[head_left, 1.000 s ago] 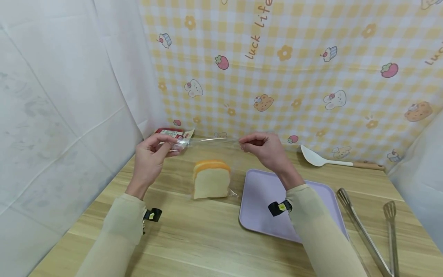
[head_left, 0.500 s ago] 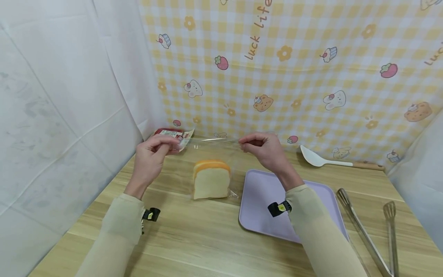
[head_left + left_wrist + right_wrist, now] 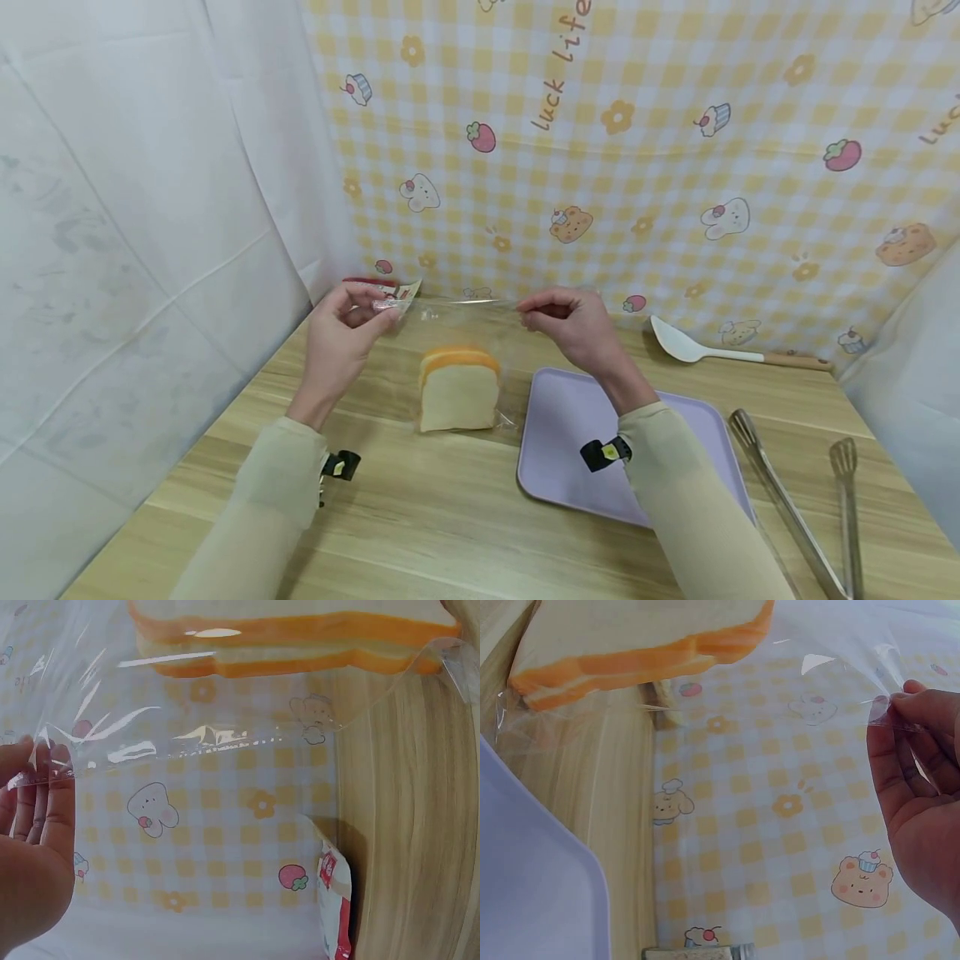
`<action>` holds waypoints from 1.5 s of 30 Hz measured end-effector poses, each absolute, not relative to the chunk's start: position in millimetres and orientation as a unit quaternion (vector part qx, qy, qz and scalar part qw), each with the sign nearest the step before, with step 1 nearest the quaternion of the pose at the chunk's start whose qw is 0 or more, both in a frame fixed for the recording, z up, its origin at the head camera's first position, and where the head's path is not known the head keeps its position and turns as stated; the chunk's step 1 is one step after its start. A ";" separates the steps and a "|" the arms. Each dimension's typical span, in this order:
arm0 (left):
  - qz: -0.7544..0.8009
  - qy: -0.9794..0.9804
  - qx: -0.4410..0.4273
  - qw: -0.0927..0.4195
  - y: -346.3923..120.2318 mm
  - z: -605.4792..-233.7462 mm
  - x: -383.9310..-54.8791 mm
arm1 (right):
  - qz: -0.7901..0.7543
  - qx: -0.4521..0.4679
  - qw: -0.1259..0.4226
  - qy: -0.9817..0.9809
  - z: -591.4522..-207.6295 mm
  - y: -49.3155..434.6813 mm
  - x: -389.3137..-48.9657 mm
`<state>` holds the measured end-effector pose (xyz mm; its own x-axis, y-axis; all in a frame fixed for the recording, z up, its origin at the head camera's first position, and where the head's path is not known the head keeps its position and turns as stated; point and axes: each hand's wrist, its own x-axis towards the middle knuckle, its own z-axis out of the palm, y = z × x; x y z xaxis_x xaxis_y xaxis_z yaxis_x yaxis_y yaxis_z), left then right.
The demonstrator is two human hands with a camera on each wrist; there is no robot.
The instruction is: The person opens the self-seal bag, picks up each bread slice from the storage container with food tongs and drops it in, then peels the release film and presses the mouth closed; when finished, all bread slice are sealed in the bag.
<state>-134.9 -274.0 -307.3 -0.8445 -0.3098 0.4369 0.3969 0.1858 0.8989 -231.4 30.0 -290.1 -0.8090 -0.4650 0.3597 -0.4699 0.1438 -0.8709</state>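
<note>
A clear plastic bag point(image 3: 461, 325) with slices of bread point(image 3: 459, 400) inside stands upright over the wooden table, its mouth at the top. At the mouth's left corner, my left hand point(image 3: 339, 346) pinches the film between thumb and fingers. My right hand point(image 3: 577, 333) pinches the opposite corner with thumb and fingertips. Between the hands the top edge runs nearly straight. The left wrist view shows glare on the film point(image 3: 135, 746) below the orange-crusted bread point(image 3: 300, 634). In the right wrist view the film gathers in creases toward my right hand point(image 3: 922, 772).
A lilac tray point(image 3: 555, 467) lies right of the bag, partly under my right forearm. Metal tongs point(image 3: 787, 500) lie beyond it, and a white spatula point(image 3: 682, 342) with a wooden handle rests along the back curtain. Behind my left hand is a red and white packet point(image 3: 408, 292).
My left hand has shifted a little to the right, and its fingers are spread more at the bag's corner. My right hand and the bread have stayed in place.
</note>
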 end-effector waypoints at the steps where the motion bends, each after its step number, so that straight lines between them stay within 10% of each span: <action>1: -0.638 -0.717 -0.030 0.279 -274.0 -307.0 -134.6 | 0.576 0.310 0.004 -0.756 -290.2 30.0 -231.4; 21: -0.611 -0.738 -0.065 0.279 -278.5 -310.7 -131.7 | 0.531 0.327 0.005 -0.782 -281.4 33.6 -233.5; 31: -0.639 -0.708 -0.094 0.286 -274.0 -310.8 -130.5 | 0.360 0.398 0.099 -0.838 -239.6 -9.7 -215.4; 45: -0.630 -0.724 -0.088 0.266 -271.8 -308.7 -125.3 | 0.163 0.455 0.007 -0.876 -224.9 -90.3 -204.7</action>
